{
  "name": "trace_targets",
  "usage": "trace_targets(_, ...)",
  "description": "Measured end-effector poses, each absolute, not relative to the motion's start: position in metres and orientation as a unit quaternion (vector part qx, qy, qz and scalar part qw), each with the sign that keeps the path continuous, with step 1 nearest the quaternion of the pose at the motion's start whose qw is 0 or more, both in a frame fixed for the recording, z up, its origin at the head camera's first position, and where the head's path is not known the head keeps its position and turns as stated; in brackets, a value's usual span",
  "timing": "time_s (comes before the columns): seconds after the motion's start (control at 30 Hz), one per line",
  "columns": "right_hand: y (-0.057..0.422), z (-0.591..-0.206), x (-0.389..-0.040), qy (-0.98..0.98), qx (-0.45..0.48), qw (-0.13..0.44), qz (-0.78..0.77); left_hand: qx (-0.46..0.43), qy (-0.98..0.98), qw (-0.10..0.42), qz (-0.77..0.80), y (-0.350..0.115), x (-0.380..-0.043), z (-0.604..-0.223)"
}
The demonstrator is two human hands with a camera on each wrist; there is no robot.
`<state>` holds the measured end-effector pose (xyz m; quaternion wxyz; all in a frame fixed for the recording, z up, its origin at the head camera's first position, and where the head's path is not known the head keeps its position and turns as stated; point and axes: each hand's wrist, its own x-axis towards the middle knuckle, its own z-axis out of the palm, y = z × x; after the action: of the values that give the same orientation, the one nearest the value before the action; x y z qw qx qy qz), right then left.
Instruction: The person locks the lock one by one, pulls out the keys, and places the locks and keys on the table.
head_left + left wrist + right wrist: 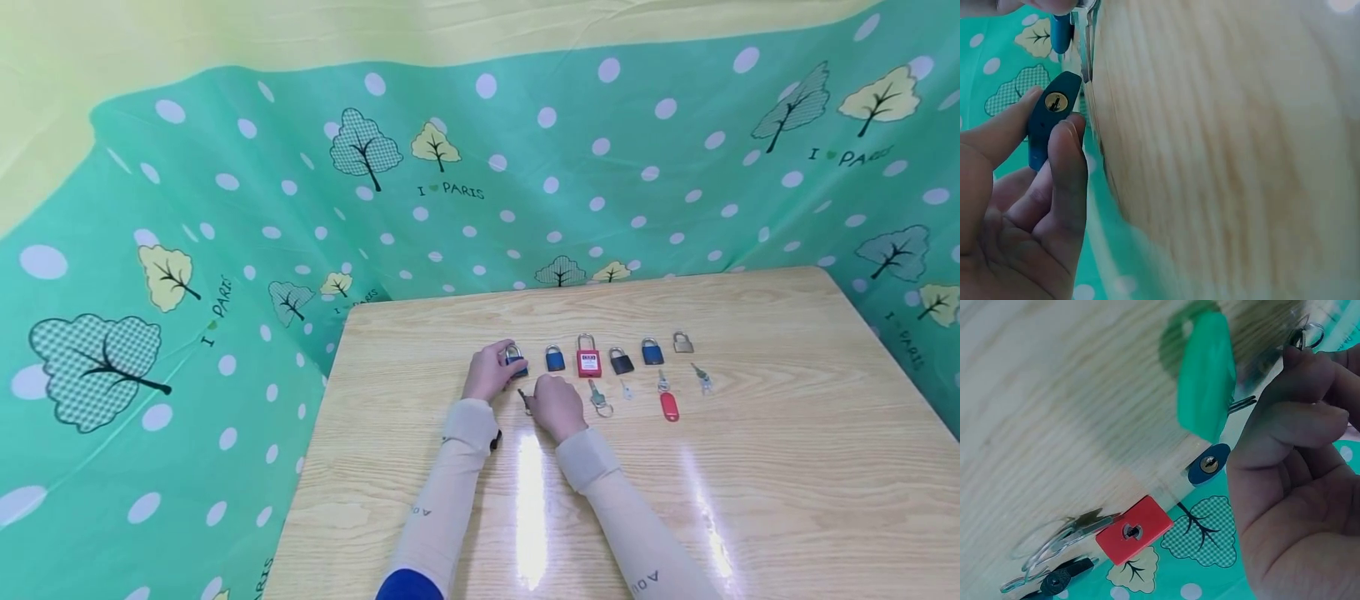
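My left hand (491, 372) pinches a blue padlock (1038, 134) between thumb and fingers at the left end of a row of locks. In the left wrist view its brass keyhole (1056, 102) faces the camera. Just to the right, my right hand (557, 407) has its fingers curled and pinches a small key (522, 398) with a ring. The key is close to the padlock but apart from it. A green tag (1207, 378) hangs beside the right hand in the right wrist view; what its wires join is hidden.
Rightward on the wooden table (420, 358) lie another blue padlock (555, 358), a red padlock (588, 364), a black padlock (621, 361), a third blue padlock (652, 352) and a metal-coloured padlock (682, 343). Several keys lie before them, one with a red tag (670, 407). Patterned cloth hangs behind.
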<state>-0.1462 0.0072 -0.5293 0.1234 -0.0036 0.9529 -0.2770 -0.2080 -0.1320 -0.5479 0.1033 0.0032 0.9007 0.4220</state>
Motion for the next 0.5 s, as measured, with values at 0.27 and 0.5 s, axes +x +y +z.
trace_targets(0.27,0.0092,-0.5293,-0.1446,0.953,-0.006,0.122,-0.276,-0.008,0.946,0.083,0.312,-0.1296,-0.2069,-0.5466)
trace_targets(0.5,0.0128,-0.5290,-0.1398,0.946,-0.005,0.106,-0.305,-0.020,0.946,0.071,0.315,-0.1334,-0.2055,-0.5453)
